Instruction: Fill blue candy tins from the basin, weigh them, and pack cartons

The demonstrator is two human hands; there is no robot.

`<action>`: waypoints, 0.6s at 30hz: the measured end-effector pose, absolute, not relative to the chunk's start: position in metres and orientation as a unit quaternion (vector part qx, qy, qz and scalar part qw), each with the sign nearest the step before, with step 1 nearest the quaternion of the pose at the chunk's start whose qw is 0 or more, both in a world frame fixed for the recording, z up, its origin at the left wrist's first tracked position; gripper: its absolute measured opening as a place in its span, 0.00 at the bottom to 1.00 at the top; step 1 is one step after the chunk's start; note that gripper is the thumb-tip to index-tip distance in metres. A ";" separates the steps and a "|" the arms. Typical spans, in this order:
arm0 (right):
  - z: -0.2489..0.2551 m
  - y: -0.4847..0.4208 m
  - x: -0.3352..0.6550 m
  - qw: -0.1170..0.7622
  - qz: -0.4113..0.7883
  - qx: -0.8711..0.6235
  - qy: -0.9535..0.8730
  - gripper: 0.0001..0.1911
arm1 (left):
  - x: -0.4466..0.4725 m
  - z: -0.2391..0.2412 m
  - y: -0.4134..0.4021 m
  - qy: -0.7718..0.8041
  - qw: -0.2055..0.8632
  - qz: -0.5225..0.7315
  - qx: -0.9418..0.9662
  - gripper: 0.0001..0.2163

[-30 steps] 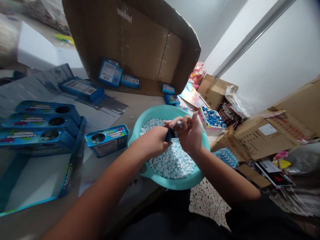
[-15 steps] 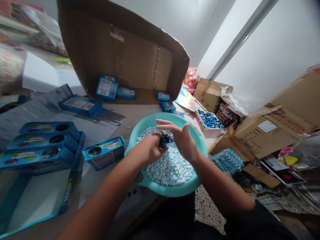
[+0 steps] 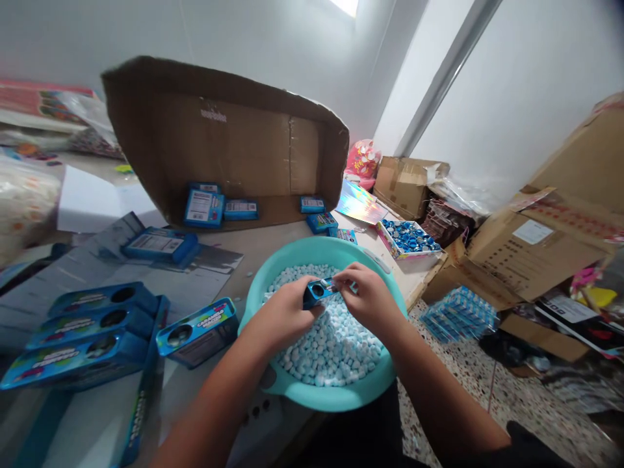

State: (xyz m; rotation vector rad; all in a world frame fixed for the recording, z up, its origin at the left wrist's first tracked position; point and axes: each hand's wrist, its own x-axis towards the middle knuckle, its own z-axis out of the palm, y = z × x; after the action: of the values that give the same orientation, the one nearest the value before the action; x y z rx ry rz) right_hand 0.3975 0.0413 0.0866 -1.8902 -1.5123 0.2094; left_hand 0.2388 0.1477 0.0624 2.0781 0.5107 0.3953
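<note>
My left hand (image 3: 287,311) is wrapped around a small blue candy box (image 3: 316,292) with a round hole in its top, held over the basin. A pale candy (image 3: 324,283) lies on the box top beside the hole. My right hand (image 3: 368,296) is closed, its fingertips pinched together at the box's right end. Under both hands stands a turquoise basin (image 3: 319,402), filled with small white and pale blue candies (image 3: 331,354). Left of the basin, another blue candy box (image 3: 197,335) stands with its round hole uncovered.
Several holed blue boxes (image 3: 92,331) stand in a display tray (image 3: 139,409) at left. A large carton (image 3: 234,143) lies open behind, with blue boxes inside. Blue round caps (image 3: 409,235) fill a small box at right. Cartons (image 3: 526,240) are stacked farther right.
My right hand has gone from open, with fingers spread above the basin, to pinched at the box's end. The box is turned more into view. The camera view has tilted up somewhat.
</note>
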 end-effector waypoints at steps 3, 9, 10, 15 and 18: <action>0.088 0.041 0.394 0.330 0.083 -0.737 -0.584 0.11 | 0.240 0.062 0.147 0.202 0.459 0.164 0.849 0.16; 0.094 0.054 0.382 0.375 0.115 -0.685 -0.614 0.11 | 0.240 0.060 0.146 0.198 0.452 0.173 0.852 0.17; 0.094 0.056 0.381 0.385 0.120 -0.670 -0.623 0.11 | 0.239 0.059 0.147 0.198 0.454 0.172 0.852 0.18; 0.089 0.059 0.381 0.453 0.180 -0.606 -0.629 0.10 | 0.242 0.055 0.151 0.191 0.466 0.167 0.847 0.21; 0.086 0.058 0.384 0.461 0.170 -0.596 -0.635 0.10 | 0.247 0.059 0.148 0.185 0.481 0.168 0.840 0.27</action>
State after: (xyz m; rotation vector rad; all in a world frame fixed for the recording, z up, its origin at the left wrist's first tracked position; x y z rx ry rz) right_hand 0.3839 0.0575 0.0864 -1.4663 -1.5621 0.4191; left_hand 0.2468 0.1475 0.0592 2.0497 0.4509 0.4091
